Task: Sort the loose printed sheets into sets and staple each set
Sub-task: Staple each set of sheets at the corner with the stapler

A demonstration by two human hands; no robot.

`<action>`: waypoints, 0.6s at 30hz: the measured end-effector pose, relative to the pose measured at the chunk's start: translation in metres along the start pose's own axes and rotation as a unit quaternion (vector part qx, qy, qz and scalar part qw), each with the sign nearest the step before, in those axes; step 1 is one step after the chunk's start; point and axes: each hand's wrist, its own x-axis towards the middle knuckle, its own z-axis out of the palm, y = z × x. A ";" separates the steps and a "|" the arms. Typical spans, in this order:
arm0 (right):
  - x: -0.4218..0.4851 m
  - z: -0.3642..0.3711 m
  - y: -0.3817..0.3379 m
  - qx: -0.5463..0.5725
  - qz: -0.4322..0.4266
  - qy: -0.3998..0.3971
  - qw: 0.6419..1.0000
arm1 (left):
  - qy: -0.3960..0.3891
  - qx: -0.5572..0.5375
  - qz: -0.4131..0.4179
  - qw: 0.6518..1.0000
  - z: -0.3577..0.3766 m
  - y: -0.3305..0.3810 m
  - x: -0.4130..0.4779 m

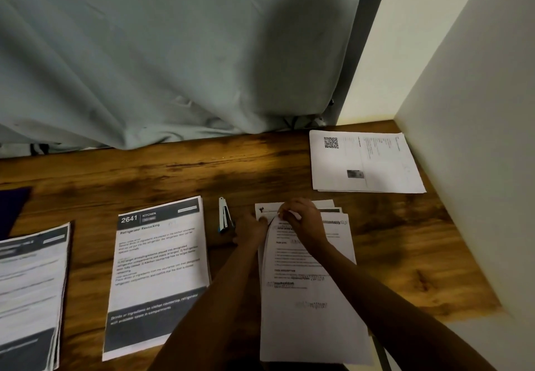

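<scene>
We're mid-sort: left hand (251, 230) & right hand (304, 220) pinch top of white printed paper stack (312, 312); next prob. slim blue-white stapler (225, 216).

On the brown wooden table (173, 173), the white sheet with dark bands (157, 272) topping the stack at the middle of the near edge reads "2641" and "KITCHEN" in its header, then the title "Refrigerator Restocking". Its body text is only partly legible. Its bottom band reads "Drinks or ingredients on kitchen countertop, refrigerator with available space in compartments". The white printed sheet (307, 312) toward the right of the near edge carries a bold heading that seems to read "TASK DESCRIPTION"; the rest is smeared. A QR code (331, 142) stands on the white paper stack (376, 168) at the far right corner, its small print unreadable. Print on the grey-banded sheet (29, 283) at the left edge is too blurred to read.
</scene>
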 end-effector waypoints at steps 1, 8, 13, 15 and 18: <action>0.000 0.000 0.000 -0.002 0.000 0.001 1.000 | -0.002 -0.011 0.015 1.000 -0.002 0.002 -0.004; 0.014 -0.009 -0.008 -0.038 -0.006 0.008 0.999 | -0.005 -0.001 0.175 0.985 -0.014 0.002 -0.020; 0.024 -0.014 -0.018 -0.033 -0.026 -0.006 0.999 | -0.019 -0.045 0.222 0.974 -0.018 0.000 -0.028; 0.028 -0.012 -0.018 -0.043 -0.047 -0.011 0.998 | -0.027 -0.068 0.232 0.970 -0.020 -0.002 -0.030; 0.032 -0.010 -0.019 -0.048 -0.059 -0.014 0.997 | -0.029 -0.079 0.238 0.968 -0.021 -0.004 -0.030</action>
